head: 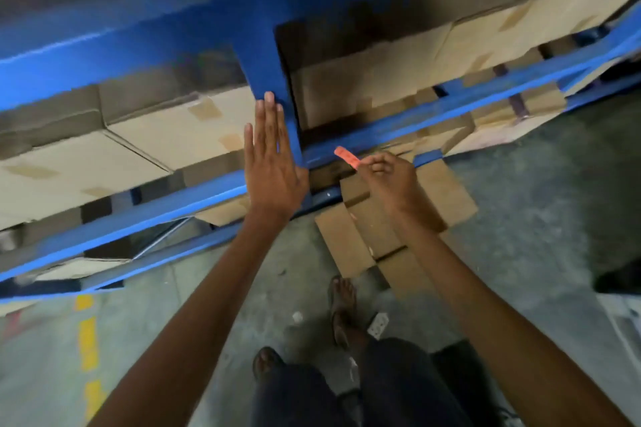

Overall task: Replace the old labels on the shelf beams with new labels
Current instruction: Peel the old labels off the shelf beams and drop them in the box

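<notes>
My left hand (272, 163) lies flat with straight fingers against the blue upright post (267, 55) of the rack, just above where it meets a blue shelf beam (381, 133). My right hand (388, 177) pinches a small orange-red label (347, 157) between thumb and fingers. The label's free end points up-left and hangs just in front of the beam, right of the post. I cannot tell whether the label touches the beam.
Taped cardboard boxes (180, 128) fill the shelves left and right of the post. A flattened cardboard box (381, 236) lies on the concrete floor under my right arm. My feet (341, 305) stand below. Yellow floor marks (86, 340) run at the lower left.
</notes>
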The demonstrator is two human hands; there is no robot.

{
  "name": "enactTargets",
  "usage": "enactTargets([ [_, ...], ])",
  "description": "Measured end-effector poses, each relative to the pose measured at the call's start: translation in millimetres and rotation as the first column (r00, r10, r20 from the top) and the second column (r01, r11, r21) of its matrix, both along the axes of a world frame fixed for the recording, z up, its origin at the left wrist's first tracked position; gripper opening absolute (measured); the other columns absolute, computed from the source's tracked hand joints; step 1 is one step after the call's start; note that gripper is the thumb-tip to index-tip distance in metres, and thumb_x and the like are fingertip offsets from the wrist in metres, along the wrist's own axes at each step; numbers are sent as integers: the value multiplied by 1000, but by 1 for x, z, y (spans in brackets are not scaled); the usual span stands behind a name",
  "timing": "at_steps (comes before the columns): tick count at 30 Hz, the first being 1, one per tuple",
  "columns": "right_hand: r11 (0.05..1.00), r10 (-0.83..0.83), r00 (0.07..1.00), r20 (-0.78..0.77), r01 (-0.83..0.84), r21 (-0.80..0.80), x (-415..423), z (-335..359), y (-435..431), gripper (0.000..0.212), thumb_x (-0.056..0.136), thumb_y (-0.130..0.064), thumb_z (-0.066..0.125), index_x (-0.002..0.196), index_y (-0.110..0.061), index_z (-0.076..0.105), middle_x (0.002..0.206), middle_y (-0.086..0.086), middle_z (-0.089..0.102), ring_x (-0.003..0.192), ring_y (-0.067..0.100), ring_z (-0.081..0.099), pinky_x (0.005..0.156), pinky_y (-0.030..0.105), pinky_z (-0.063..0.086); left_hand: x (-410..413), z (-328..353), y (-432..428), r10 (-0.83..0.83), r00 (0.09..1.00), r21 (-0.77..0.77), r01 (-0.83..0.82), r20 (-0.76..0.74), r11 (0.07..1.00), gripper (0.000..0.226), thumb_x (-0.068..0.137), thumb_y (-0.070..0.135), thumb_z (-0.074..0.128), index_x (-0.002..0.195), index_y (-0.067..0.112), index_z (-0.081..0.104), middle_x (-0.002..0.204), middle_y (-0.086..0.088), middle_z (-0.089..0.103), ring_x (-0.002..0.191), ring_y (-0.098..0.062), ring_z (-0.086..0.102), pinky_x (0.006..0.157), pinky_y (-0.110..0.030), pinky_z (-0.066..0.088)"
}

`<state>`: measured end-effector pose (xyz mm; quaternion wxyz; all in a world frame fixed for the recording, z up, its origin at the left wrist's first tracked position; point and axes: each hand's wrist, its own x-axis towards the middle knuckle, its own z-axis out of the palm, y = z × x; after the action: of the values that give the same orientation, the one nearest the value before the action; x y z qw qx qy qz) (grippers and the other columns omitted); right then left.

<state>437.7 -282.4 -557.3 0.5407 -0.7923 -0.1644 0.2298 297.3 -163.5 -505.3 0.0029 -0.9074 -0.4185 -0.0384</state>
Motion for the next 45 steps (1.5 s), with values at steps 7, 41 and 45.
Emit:
enactTargets([
  [7,966,-7,995,-100,-20,-258,-4,-126,-23,26,77,-19,79,60,-27,62,65,-7,73,72,11,73,78,33,59,15,-80,-2,24,987,-30,-19,158,999,111,67,27,60,159,-7,9,168,-30,5,158,-44,4,129,-52,10],
  [41,766,-334,915,-228,122,-632,82,-533,-72,20,79,-36,85,79,-20,74,91,5,80,84,18,78,80,35,64,49,-431,-15,223,954,-232,-174,202,957,99,82,30,61,151,-22,11,157,-50,8,149,-62,7,118,-24,-20],
  [45,772,-311,931,-189,131,-622,93,-529,-63,24,81,-41,84,69,-26,70,91,1,81,83,13,77,81,28,63,48,-436,-12,261,951,-261,-214,164,941,100,82,31,59,154,-18,9,160,-47,4,152,-57,4,122,-34,-15],
])
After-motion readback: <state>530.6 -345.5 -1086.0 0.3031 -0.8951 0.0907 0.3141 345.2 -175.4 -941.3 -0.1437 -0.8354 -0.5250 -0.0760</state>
